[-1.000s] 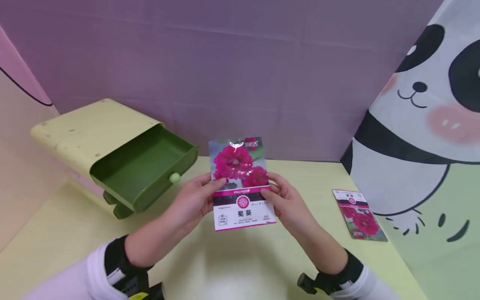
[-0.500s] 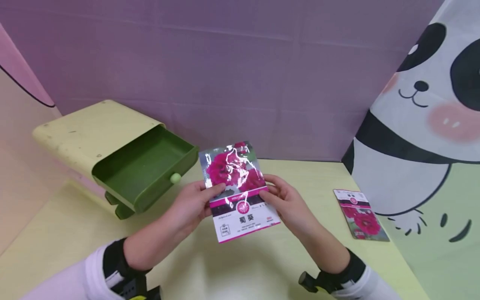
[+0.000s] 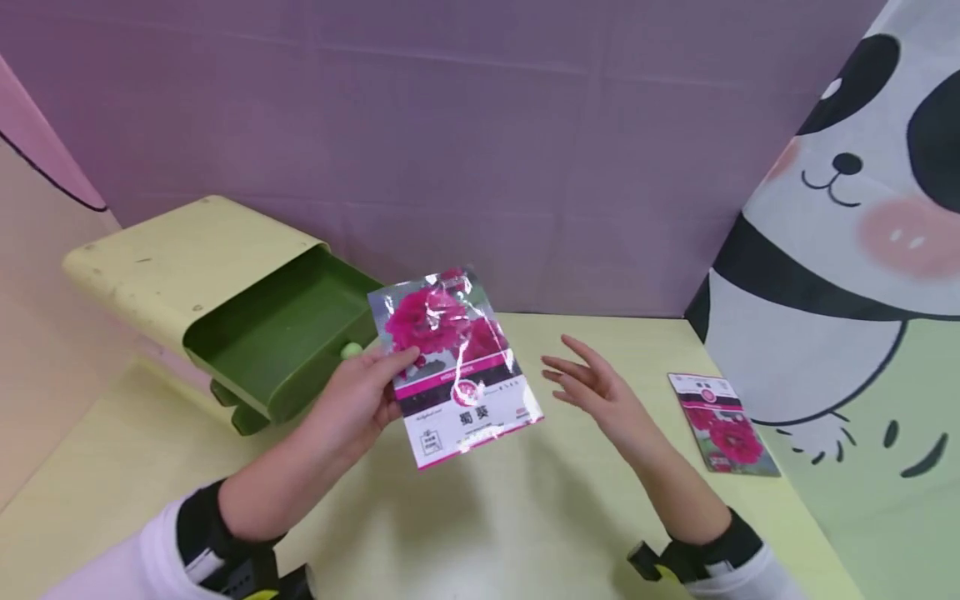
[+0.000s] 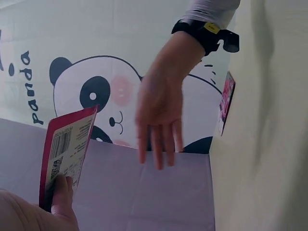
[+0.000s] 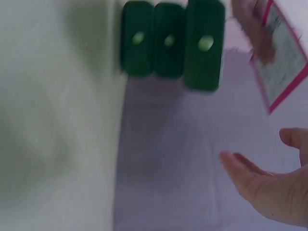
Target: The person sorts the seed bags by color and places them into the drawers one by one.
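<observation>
A flower seed packet [image 3: 450, 358] with pink blooms on its front is held up above the table, tilted. My left hand [image 3: 358, 390] pinches its left edge, thumb on the front. The packet's back [image 4: 67, 147], with a barcode and print, faces the left wrist camera. Apart from the packet, to its right, my right hand [image 3: 600, 392] hovers with fingers spread and nothing in them. A second, similar packet [image 3: 723, 425] lies on the table at the right.
A cream cabinet [image 3: 187, 258] stands at the left, its top green drawer [image 3: 288, 333] pulled out and bare inside. The right wrist view shows several green drawer fronts [image 5: 204, 45] with round knobs. A purple cloth [image 3: 465, 158] hangs behind the table [image 3: 480, 533].
My right hand has let go of the packet and moved right, its fingers opening. My left hand has carried the packet leftward, and the packet has turned and tilted.
</observation>
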The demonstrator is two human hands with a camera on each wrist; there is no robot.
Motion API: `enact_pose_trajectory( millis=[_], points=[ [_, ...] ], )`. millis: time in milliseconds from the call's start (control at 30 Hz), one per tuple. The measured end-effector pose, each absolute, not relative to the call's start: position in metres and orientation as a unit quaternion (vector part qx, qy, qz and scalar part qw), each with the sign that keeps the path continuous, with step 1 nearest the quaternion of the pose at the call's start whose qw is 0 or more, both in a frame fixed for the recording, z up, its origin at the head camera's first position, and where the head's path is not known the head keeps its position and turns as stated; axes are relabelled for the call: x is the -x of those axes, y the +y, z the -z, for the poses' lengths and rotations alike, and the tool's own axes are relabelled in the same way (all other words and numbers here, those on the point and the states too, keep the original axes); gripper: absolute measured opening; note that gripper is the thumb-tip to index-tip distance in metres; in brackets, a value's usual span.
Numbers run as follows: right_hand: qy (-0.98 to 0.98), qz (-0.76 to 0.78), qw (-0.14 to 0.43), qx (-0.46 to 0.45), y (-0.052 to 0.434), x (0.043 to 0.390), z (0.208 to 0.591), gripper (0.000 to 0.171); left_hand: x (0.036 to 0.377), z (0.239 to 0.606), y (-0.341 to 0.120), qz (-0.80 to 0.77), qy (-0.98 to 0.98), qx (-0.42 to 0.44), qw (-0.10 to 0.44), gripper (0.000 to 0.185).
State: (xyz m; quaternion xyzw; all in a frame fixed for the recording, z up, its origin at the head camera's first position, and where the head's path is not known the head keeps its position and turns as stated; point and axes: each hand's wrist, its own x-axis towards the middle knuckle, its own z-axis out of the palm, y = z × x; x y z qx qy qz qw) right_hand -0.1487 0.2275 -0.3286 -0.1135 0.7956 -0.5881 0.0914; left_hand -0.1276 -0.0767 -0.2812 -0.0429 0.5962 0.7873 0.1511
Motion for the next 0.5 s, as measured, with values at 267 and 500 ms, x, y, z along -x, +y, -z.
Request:
enact_pose_trajectory(
  millis=[267,500],
  points=[
    [0.945,0.322,0.056,-0.021,0.332,0.178,0.37,0.082,0.126,0.263,-0.116,-0.832,0.537,0.025,0.135,0.038],
    [0.981,0.146,0.057,-0.11,0.414,0.185,0.411,0.082,0.128,0.263,-0.165,-0.875,0.45,-0.047,0.171,0.026]
  ],
)
